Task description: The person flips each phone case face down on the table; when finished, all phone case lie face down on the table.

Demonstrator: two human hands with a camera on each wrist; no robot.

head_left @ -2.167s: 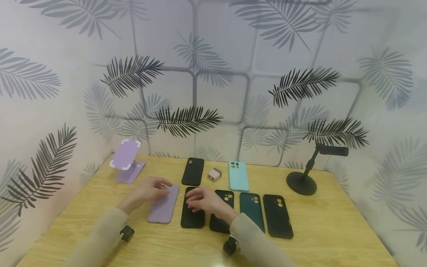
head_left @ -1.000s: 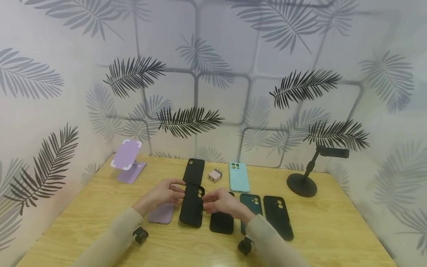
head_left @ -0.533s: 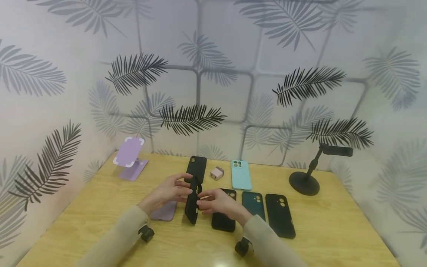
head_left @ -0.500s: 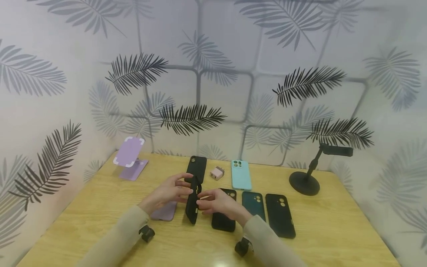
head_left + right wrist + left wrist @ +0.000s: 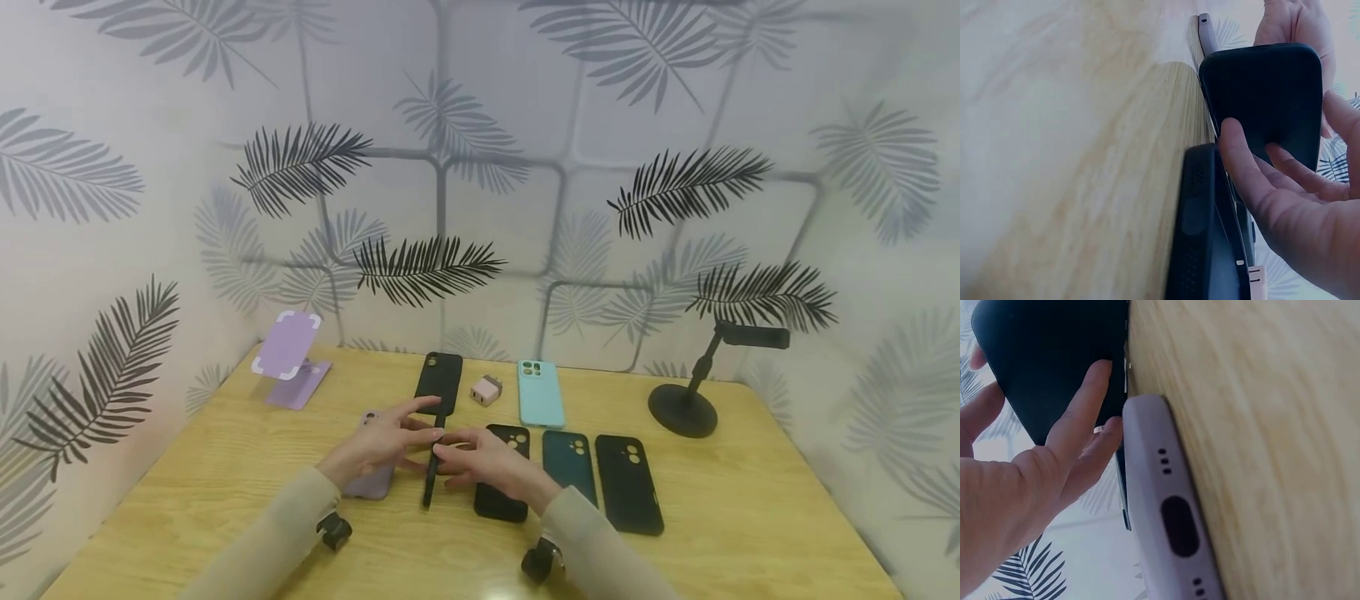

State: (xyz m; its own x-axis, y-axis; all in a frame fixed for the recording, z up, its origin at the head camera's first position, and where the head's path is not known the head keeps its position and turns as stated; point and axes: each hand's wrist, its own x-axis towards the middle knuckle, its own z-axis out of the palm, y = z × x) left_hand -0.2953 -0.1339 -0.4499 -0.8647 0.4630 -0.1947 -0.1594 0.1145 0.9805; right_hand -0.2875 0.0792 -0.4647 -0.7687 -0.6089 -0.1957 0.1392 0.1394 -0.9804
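A black phone case (image 5: 431,487) stands on its long edge at the table's middle, seen nearly edge-on in the head view. My left hand (image 5: 382,446) holds it from the left, its upper finger reaching the top end; in the left wrist view the fingertips lie on the dark flat face (image 5: 1041,356). From the other side my right hand (image 5: 491,467) grips the case, with fingertips against its face (image 5: 1260,87) in the right wrist view. A lilac phone case (image 5: 371,486) lies partly under my left hand. Another black case (image 5: 501,500) lies below my right hand.
A dark teal case (image 5: 567,462) and a black case (image 5: 628,483) lie to the right. Behind are a black case (image 5: 441,375), a pink charger plug (image 5: 486,391) and a light-blue case (image 5: 540,396). A lilac stand (image 5: 288,346) and a black stand (image 5: 682,410) flank them.
Both hands took hold of the black case that lay flat and raised it. It has turned from showing its camera holes to standing edge-on, and the hands have come closer together.
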